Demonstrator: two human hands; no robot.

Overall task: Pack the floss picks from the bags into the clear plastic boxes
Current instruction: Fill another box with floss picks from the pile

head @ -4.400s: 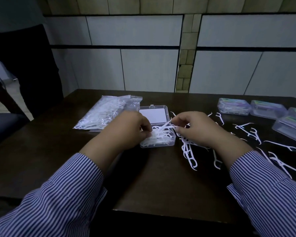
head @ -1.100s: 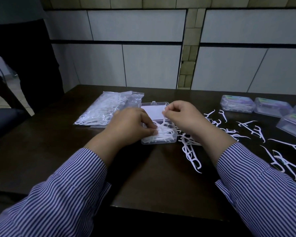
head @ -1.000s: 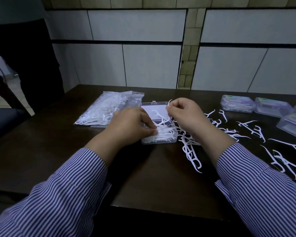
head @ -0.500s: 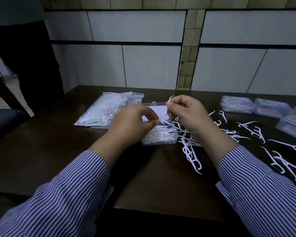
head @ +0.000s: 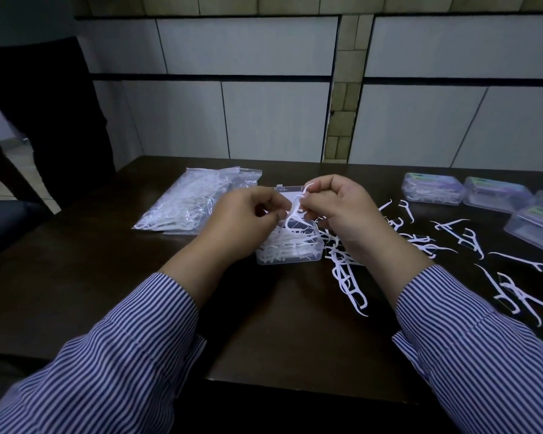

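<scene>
Right hand pinches a floss pick above the part-filled open box; left hand curls beside it, grip unclear. Closed boxes at two o'clock look done; loose picks at three and the full bag at ten remain

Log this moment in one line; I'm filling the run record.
stage: packing | right hand: pinches floss pick above open box | left hand: fingers curled beside it | loose picks: on table | bag: left

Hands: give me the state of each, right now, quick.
Left hand: fingers curled, whether it grips anything cannot be told.
Right hand: pinching a floss pick above the open box.
</scene>
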